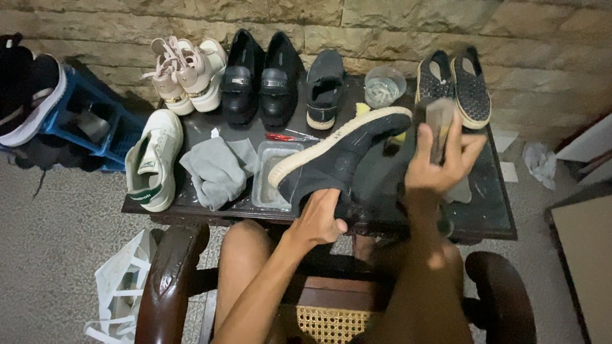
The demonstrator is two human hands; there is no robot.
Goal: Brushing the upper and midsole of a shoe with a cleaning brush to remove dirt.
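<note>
**One head-worn view, looking down and forward**

Single camera on the person's head, tilted steeply down over their own knees and the wooden chair (172,280) they sit in. Faces ahead toward a stone wall (382,25) at frame top. Close range: forearms run up from the bottom edge, the dark low table (491,216) fills mid-frame. Grey floor (57,223) shows left and right. No second view, so no shared area.
</note>
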